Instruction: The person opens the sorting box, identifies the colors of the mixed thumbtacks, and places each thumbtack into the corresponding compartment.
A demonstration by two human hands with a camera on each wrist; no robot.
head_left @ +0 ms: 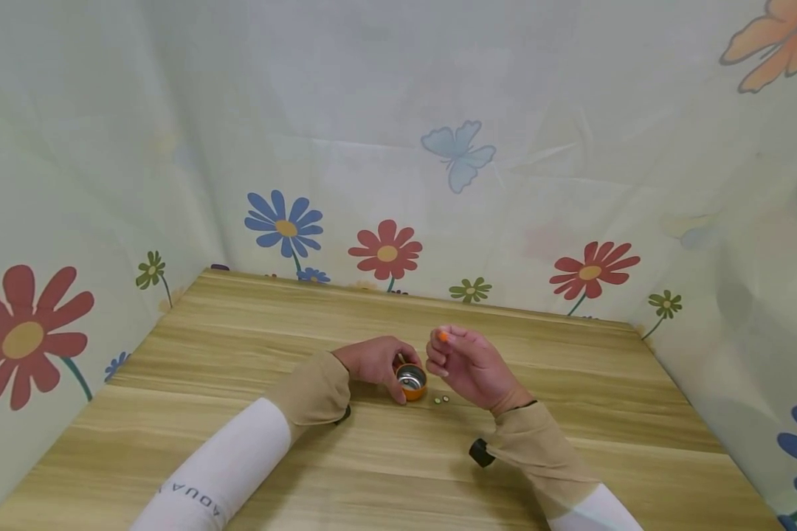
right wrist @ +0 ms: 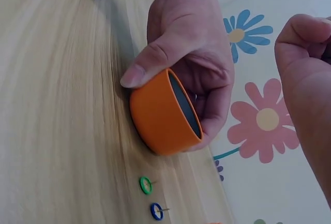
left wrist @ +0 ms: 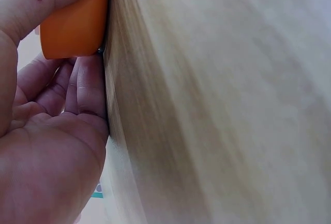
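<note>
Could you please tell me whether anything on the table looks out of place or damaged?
I see no damage, and the cup stands upright. Slightly odd: a green tack and a blue tack lie loose beside it, points sticking up.

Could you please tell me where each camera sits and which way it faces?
Head: worn on the head, facing forward and down at the table and orange cup; left hand, right hand and sleeves show.
Left wrist: worn there, looking low along the table; left hand and cup show.
Right wrist: worn there, facing the cup, green pin and blue pin; both hands show, the right partly.
Shared: head and right wrist both show the cup and both pins.
</note>
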